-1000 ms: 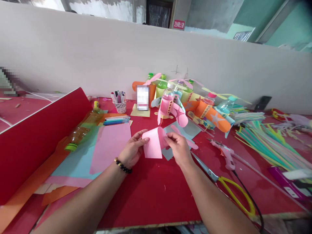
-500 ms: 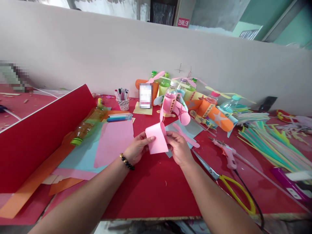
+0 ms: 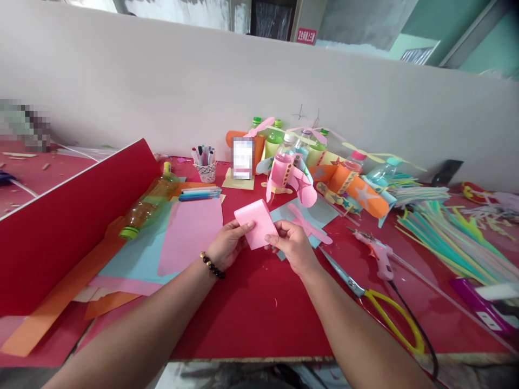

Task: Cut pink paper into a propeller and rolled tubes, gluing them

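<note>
Pink paper, smooth and matte, is doubled over into a small squarish piece, its top bend softly rounded and its lower edge straight. You hold it tilted above the red tabletop, between both hands. Your left hand pinches its left side, thumb flat on the front face; your right hand grips the lower right corner, thumb in front and fingers behind. Toward you, the glossy red surface shows between your forearms as far as its rough front edge. Just beyond your right hand, a thin pink paper propeller lies on a grey-blue sheet. Metal scissors with yellow handles lie along your right forearm, and a pink glue gun rests farther right. Near your left hand is a flat pink sheet; past it lies a clear plastic bottle.
</note>
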The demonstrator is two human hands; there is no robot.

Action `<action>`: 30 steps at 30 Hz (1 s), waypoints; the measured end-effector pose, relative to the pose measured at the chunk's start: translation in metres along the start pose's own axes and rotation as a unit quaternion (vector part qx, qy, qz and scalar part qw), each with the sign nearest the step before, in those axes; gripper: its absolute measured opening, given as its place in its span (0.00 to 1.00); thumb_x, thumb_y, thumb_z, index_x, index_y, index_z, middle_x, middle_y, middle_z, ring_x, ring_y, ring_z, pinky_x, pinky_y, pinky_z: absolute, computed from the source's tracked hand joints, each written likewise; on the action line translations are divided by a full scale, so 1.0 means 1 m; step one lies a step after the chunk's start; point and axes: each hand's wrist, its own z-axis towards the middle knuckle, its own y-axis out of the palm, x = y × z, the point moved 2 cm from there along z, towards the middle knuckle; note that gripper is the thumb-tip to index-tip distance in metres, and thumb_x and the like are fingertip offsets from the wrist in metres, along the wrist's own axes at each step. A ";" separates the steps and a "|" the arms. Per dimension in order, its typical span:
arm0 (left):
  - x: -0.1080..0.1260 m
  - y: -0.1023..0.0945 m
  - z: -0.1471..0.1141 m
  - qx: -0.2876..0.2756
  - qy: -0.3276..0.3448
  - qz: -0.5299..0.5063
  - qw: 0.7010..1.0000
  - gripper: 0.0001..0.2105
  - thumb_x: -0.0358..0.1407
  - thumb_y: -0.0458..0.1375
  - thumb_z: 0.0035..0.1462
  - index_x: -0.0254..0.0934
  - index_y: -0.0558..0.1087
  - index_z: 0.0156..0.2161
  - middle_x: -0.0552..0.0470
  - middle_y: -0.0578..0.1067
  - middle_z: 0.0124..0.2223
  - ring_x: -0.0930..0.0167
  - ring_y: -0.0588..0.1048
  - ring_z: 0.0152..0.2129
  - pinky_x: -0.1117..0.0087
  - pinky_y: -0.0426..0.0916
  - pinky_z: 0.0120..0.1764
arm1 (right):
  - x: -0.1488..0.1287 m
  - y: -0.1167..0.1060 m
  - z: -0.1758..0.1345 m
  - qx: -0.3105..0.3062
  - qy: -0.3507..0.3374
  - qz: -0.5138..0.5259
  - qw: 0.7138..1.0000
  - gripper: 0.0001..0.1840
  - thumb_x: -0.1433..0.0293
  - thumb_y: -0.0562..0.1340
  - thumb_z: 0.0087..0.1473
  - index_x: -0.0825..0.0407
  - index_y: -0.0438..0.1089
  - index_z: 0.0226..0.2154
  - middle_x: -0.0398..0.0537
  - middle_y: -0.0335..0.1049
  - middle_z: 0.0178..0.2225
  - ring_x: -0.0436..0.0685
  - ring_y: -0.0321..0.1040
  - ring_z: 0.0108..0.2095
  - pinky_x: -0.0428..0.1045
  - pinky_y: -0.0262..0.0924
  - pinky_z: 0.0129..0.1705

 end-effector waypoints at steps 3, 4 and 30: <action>0.001 -0.001 0.002 0.005 0.010 -0.006 1.000 0.11 0.34 0.62 0.49 0.31 0.72 0.38 0.44 0.77 0.35 0.69 0.75 0.29 0.70 0.69 0.33 | 0.002 0.001 0.000 -0.008 -0.007 -0.021 1.000 0.11 0.63 0.65 0.44 0.54 0.70 0.29 0.45 0.71 0.21 0.53 0.69 0.23 0.46 0.60 0.25; 0.001 -0.001 0.002 0.007 0.012 -0.008 1.000 0.10 0.34 0.62 0.49 0.31 0.72 0.37 0.45 0.77 0.34 0.70 0.75 0.28 0.71 0.69 0.32 | 0.003 0.001 0.000 -0.008 -0.008 -0.027 1.000 0.11 0.63 0.65 0.44 0.54 0.70 0.29 0.45 0.71 0.21 0.53 0.69 0.23 0.46 0.60 0.25; 0.010 -0.008 0.004 0.080 0.056 -0.005 0.995 0.12 0.34 0.67 0.42 0.33 0.66 0.25 0.58 0.69 0.25 0.81 0.68 0.21 0.81 0.62 0.23 | 0.003 -0.010 0.007 0.085 0.017 0.034 0.996 0.08 0.68 0.62 0.43 0.53 0.64 0.19 0.37 0.61 0.14 0.46 0.56 0.15 0.43 0.51 0.18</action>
